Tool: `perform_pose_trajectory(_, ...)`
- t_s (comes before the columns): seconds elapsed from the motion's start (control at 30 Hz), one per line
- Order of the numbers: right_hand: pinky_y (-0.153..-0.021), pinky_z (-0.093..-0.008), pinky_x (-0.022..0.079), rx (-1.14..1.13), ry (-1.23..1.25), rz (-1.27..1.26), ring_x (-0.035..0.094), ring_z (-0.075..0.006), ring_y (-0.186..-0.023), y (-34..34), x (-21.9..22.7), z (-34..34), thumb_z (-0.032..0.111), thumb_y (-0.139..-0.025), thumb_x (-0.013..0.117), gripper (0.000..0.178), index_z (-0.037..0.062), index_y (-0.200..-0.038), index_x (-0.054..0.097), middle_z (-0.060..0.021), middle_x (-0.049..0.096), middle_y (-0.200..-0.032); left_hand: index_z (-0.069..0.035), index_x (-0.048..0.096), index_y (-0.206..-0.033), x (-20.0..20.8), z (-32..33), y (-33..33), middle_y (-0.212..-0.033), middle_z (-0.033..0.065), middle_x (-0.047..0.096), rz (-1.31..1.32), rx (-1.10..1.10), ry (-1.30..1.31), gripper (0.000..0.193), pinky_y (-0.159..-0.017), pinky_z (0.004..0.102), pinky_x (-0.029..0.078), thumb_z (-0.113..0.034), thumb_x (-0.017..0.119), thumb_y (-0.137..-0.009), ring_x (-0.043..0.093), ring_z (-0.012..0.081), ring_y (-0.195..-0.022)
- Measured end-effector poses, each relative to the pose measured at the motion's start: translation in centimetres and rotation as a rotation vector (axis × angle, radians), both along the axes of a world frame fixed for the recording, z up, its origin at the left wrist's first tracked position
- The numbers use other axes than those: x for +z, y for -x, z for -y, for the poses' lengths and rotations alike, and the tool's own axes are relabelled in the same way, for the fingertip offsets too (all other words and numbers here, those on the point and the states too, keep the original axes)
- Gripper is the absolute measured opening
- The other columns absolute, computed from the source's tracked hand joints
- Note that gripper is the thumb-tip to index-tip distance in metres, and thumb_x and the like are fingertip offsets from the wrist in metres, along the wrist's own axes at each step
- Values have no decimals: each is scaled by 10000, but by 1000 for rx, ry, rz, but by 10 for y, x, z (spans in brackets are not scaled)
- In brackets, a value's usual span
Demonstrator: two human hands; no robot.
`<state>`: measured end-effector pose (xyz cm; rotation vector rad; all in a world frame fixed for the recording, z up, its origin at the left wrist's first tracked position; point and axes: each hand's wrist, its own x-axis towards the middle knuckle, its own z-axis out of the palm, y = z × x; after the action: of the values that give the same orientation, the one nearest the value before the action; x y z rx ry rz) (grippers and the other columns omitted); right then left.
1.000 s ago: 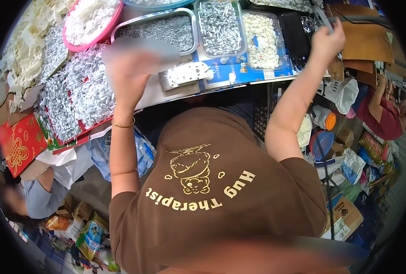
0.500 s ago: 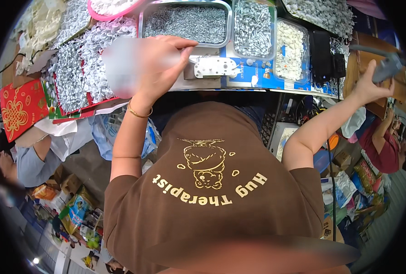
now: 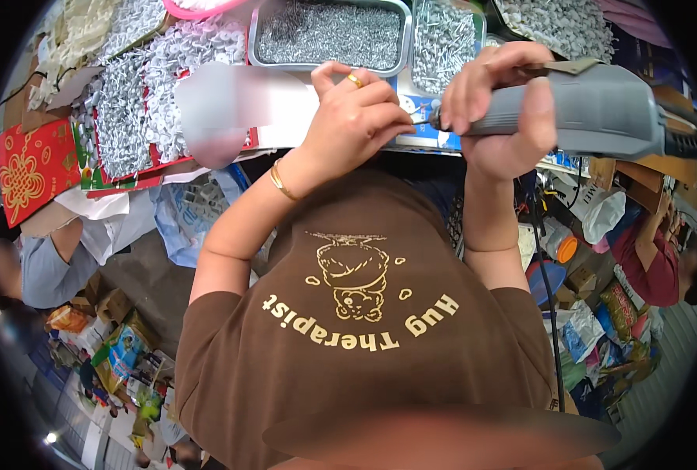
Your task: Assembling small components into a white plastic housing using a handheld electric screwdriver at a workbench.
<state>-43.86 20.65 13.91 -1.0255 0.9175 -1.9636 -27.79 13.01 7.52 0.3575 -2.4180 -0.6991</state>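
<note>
A grey electric screwdriver (image 3: 599, 110) lies level across the right of the work surface, its bit pointing left. My right hand (image 3: 497, 110) is wrapped round its front part. My left hand (image 3: 360, 117), with a gold ring and bangle, meets the bit with thumb and forefinger pinched together; anything small between those fingertips is hidden. Beyond my hands stand a metal tray (image 3: 407, 59) of small screws and a clear plastic tub (image 3: 448, 47) of longer silver screws.
Heaps of white and grey plastic-headed parts (image 3: 195, 59) cover the table's left side. A red card (image 3: 39, 168) with a gold knot hangs at the left edge. A black cable (image 3: 552, 313) runs down at right. Co-workers' arms show at both sides, including a red sleeve (image 3: 650, 262).
My right hand has brought the screwdriver in from the far right to my left fingertips. My left hand has moved right and now covers where a white plastic housing lay.
</note>
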Motion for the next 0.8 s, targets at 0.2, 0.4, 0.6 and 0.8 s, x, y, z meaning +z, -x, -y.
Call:
perform_pose_trajectory(0.2,-433,-304,439,23,-36,-99,444,-147,-454,-5,0,2,332,-998,442,336,-3,-1009,462,-77,470,-647,-212,716,-796,-1,4,1,-794,-100,605,3,-14,20,131,-914,429,270,-231,821,-720,578,138,-862)
perform_pose_trajectory(0.4,-432,-295,435,-14,-70,-181,432,-141,-461,-5,-3,4,286,-991,467,288,0,-969,450,-86,466,-646,-182,704,-877,-6,4,4,-840,-53,615,1,-75,-95,101,-968,447,280,-206,766,-801,582,162,-934)
perform_pose_trajectory(0.6,-440,-276,429,22,-88,-276,424,-125,-471,-6,-13,1,297,-961,545,300,22,-894,446,-67,463,-644,-108,573,-1096,-8,9,3,-976,10,664,67,-152,-209,265,-1001,474,279,-165,709,-875,599,229,-1023)
perform_pose_trajectory(0.8,-444,-263,425,131,-64,-260,440,-112,-472,-1,-18,-3,365,-938,594,373,21,-897,454,-51,463,-631,-83,511,-1114,-6,9,3,-1029,46,679,122,-144,-217,321,-989,469,288,-166,710,-876,615,236,-1044)
